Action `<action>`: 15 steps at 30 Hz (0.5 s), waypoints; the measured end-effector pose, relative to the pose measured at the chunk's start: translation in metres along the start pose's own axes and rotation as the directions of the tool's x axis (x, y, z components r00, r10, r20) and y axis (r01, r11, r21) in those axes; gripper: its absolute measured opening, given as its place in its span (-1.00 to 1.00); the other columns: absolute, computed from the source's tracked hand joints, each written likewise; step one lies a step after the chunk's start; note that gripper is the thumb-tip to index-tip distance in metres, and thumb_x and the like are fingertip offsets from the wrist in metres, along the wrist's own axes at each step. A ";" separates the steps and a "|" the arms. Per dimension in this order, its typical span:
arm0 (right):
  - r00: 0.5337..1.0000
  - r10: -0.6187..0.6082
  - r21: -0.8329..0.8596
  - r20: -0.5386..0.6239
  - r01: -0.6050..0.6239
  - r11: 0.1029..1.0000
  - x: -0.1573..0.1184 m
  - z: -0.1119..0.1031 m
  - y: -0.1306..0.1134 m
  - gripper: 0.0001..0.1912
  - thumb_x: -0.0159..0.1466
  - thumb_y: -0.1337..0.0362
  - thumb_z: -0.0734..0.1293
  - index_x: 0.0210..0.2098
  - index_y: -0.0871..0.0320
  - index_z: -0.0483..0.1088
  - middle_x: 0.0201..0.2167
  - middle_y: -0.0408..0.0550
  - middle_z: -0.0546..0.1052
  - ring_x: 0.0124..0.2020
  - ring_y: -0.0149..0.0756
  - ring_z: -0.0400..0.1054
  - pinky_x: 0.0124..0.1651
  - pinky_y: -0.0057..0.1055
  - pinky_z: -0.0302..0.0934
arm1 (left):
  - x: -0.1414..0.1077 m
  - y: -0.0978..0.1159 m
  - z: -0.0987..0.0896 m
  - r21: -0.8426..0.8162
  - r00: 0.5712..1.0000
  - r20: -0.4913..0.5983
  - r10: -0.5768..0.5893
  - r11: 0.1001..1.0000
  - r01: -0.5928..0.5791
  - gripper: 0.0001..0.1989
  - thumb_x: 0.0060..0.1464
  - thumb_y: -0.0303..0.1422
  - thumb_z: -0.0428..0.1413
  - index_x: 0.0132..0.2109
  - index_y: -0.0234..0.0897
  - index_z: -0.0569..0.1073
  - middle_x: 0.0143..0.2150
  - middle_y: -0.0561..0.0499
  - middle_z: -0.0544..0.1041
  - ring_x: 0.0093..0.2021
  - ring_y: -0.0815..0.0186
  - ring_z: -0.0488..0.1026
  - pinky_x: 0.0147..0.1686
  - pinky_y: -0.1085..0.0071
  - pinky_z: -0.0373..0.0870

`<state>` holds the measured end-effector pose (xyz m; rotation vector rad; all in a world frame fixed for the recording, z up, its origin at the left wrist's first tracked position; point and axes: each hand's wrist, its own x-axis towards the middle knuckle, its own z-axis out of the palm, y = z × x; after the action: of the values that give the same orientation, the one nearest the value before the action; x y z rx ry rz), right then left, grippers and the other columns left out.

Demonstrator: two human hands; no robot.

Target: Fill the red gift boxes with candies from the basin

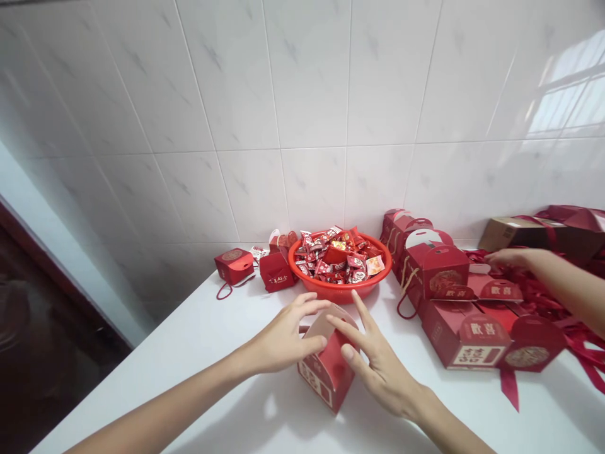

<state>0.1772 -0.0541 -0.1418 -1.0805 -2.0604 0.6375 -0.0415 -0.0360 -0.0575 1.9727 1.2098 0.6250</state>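
Note:
A small red gift box (326, 372) with pale lettering and raised top flaps stands on the white table in front of me. My left hand (288, 334) is at its upper left side, fingers stretched out and apart, the thumb near a flap. On the other side my right hand (378, 366) has its fingers spread, the index and thumb close to the top flaps. Whether the fingertips touch the card I cannot tell. Just behind the box is a round red basin (326, 291) full of wrapped candies (331, 255).
Small red boxes (276, 271) sit left of the basin. Several red gift boxes (437, 271) are lined up on the right. Another person's hand (515, 258) reaches over dark red ribbons (543, 290) beside a brown carton (510, 233). A tiled wall (312, 113) borders the table (198, 353).

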 end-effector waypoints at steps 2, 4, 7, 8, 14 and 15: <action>1.000 0.023 0.088 -0.001 -0.023 0.996 0.001 -0.001 -0.002 -0.51 0.42 -0.07 0.14 0.27 -0.12 0.31 0.52 -0.07 -0.22 0.46 0.01 -0.09 0.37 0.04 0.04 | -0.001 -0.001 0.001 0.017 1.000 -0.019 -0.006 1.000 0.006 -0.41 0.01 -0.29 0.17 0.23 -0.16 0.43 0.37 -0.17 0.23 0.33 -0.03 0.26 0.07 0.17 0.48; 0.997 0.030 0.166 -0.067 -0.018 0.986 0.001 -0.005 -0.005 -0.57 0.42 -0.06 0.15 0.13 -0.04 0.41 0.46 0.00 0.03 0.44 -0.02 -0.01 0.37 0.02 0.04 | -0.001 -0.002 0.000 0.089 0.999 -0.044 0.018 0.996 -0.014 -0.39 0.03 -0.28 0.15 0.26 -0.18 0.40 0.38 -0.17 0.23 0.34 -0.05 0.24 0.12 0.11 0.45; 0.980 0.047 0.262 -0.194 0.005 0.965 0.000 -0.016 -0.008 -0.63 0.42 -0.05 0.17 -0.15 0.02 0.48 0.34 0.03 0.29 0.38 -0.02 0.11 0.35 0.01 0.08 | -0.001 -0.002 -0.003 0.210 0.994 -0.054 0.091 0.975 -0.078 -0.34 0.05 -0.25 0.17 0.32 -0.13 0.33 0.37 -0.15 0.25 0.35 -0.08 0.22 0.25 0.00 0.30; 0.975 0.053 0.284 -0.214 0.010 0.959 -0.001 -0.020 -0.009 -0.62 0.41 -0.05 0.18 -0.24 0.04 0.48 0.30 0.05 0.33 0.35 0.00 0.17 0.32 0.01 0.11 | -0.001 -0.002 -0.004 0.235 0.992 -0.047 0.113 0.967 -0.099 -0.31 0.05 -0.22 0.18 0.34 -0.10 0.29 0.37 -0.13 0.26 0.35 -0.10 0.22 0.27 -0.02 0.26; 0.996 0.065 0.257 -0.055 -0.049 0.965 -0.004 -0.046 0.001 -0.70 0.25 -0.03 0.41 -0.41 0.07 0.54 0.26 0.06 0.40 0.27 0.12 0.27 0.31 0.13 0.09 | -0.004 -0.004 -0.014 0.198 0.986 0.162 0.041 0.977 -0.073 -0.18 0.00 0.01 0.26 0.35 -0.10 0.23 0.28 -0.15 0.36 0.26 -0.10 0.32 0.16 0.01 0.38; 0.998 0.056 0.238 -0.012 -0.051 0.970 -0.005 -0.048 0.004 -0.73 0.23 -0.02 0.43 -0.32 0.04 0.57 0.30 0.05 0.35 0.30 0.13 0.22 0.32 0.15 0.07 | -0.004 -0.008 -0.016 0.205 0.978 0.209 0.018 0.977 -0.062 -0.14 -0.03 0.03 0.27 0.36 -0.11 0.22 0.29 -0.17 0.34 0.27 -0.11 0.31 0.16 0.01 0.38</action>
<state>0.2186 -0.0522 -0.1160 -1.0010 -1.8874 0.8734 -0.0590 -0.0321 -0.0539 2.1821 1.1487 0.3106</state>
